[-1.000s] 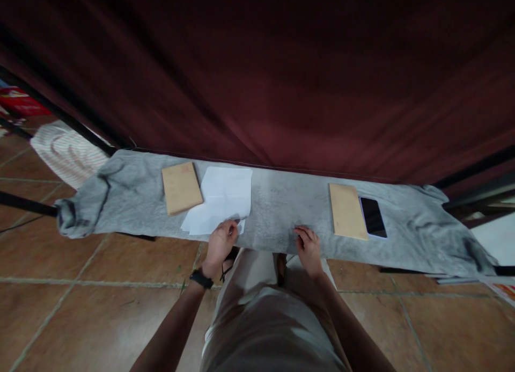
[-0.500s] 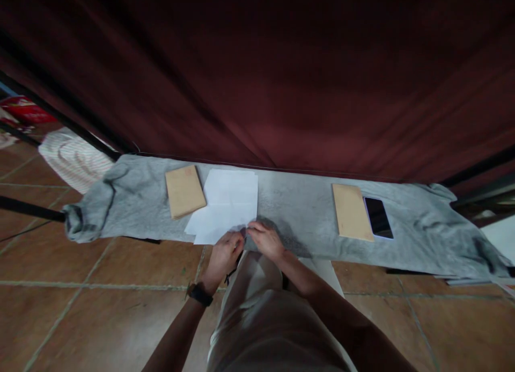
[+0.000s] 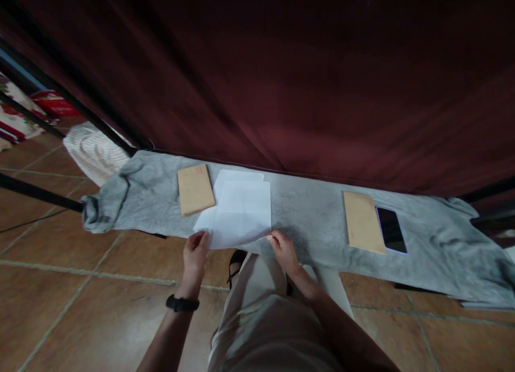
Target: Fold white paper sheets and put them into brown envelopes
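Observation:
A white sheet of paper (image 3: pixel 243 213) is lifted at its near edge above a stack of white sheets (image 3: pixel 237 177) on a grey cloth (image 3: pixel 306 216). My left hand (image 3: pixel 196 256) pinches the sheet's near left corner. At the near right corner, my right hand (image 3: pixel 284 249) holds the same sheet. A black watch is on my left wrist. A tan envelope (image 3: pixel 195 188) lies just left of the sheets.
A second tan envelope (image 3: pixel 362 221) and a black phone (image 3: pixel 391 230) lie on the cloth to the right. A dark red curtain (image 3: pixel 281 77) hangs behind. A striped cloth (image 3: pixel 94 152) and black bars stand at the left over a brown tiled floor (image 3: pixel 80 302).
My right hand came over from the bare cloth to the paper. Both hands then spread to the sheet's near corners and raised its near edge. The view shifted a little.

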Tool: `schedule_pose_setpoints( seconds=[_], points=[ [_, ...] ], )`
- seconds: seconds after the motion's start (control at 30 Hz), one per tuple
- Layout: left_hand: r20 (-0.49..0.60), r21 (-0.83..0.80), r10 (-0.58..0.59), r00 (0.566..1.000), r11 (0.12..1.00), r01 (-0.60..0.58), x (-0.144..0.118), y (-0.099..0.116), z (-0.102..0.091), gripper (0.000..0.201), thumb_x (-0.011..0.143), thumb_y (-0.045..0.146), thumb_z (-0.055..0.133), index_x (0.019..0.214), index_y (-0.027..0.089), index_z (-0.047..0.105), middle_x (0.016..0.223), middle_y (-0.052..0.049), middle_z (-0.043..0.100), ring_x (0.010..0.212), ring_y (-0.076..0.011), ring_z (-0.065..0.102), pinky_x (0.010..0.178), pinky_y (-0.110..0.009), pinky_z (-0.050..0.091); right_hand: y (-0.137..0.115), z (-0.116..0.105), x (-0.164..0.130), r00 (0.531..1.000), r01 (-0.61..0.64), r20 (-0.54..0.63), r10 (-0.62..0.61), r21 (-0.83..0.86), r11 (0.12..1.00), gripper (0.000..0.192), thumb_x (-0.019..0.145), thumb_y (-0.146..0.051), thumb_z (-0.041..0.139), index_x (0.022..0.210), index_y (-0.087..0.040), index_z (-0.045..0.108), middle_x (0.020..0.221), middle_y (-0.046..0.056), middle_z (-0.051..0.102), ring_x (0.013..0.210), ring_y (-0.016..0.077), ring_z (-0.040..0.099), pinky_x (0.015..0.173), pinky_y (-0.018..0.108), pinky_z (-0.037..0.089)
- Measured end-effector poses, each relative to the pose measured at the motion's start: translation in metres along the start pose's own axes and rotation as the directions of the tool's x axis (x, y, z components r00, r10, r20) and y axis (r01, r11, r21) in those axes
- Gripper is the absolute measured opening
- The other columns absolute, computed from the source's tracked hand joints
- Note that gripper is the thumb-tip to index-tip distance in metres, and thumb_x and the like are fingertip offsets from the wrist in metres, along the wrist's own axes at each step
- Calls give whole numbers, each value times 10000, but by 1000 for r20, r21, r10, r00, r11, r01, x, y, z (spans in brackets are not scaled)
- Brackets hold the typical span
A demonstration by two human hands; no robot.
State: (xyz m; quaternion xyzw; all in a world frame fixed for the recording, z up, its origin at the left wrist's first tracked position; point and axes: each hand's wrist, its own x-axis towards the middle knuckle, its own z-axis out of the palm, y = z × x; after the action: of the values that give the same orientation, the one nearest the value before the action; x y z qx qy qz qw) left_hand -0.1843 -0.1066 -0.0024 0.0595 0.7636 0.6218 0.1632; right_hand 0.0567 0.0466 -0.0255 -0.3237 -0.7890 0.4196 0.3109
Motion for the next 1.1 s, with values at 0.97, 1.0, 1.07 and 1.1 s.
schedule_pose_setpoints(
  seconds=[0.97, 1.0, 1.07, 1.1],
  points=[
    [643, 60, -63, 763, 998, 32, -95, 3, 133, 342, 640, 441, 799, 834, 199, 654, 701, 8, 685, 619, -163, 625, 559, -270, 472, 66, -134, -87, 970, -5, -235, -53, -243, 970, 331, 854, -99, 487, 1092, -227, 678, 1198, 99, 714, 1181, 263, 648, 1035, 481, 520],
    [642, 87, -79, 762, 996, 30, -95, 2, 132, 345, 659, 434, 786, 872, 201, 647, 711, 9, 689, 613, -170, 634, 533, -268, 469, 66, -135, -88, 974, 4, -217, -70, -292, 956, 401, 821, -77, 492, 1143, -224, 680, 1236, 100, 705, 1233, 273, 620, 1074, 503, 492],
    [641, 182, -85, 763, 982, -43, -95, 1, 127, 345, 715, 402, 751, 975, 205, 638, 727, 7, 694, 610, -190, 653, 511, -276, 474, 65, -136, -89, 982, 29, -164, -98, -378, 925, 549, 764, -44, 497, 1251, -228, 669, 1332, 90, 671, 1331, 284, 554, 1140, 537, 431],
    [638, 242, -52, 769, 961, -135, -96, 2, 124, 344, 753, 375, 727, 1039, 206, 636, 738, 0, 697, 628, -203, 667, 530, -290, 491, 65, -136, -89, 985, 45, -132, -107, -407, 912, 606, 747, -32, 496, 1294, -236, 659, 1369, 83, 655, 1356, 282, 536, 1160, 544, 410]
  ],
)
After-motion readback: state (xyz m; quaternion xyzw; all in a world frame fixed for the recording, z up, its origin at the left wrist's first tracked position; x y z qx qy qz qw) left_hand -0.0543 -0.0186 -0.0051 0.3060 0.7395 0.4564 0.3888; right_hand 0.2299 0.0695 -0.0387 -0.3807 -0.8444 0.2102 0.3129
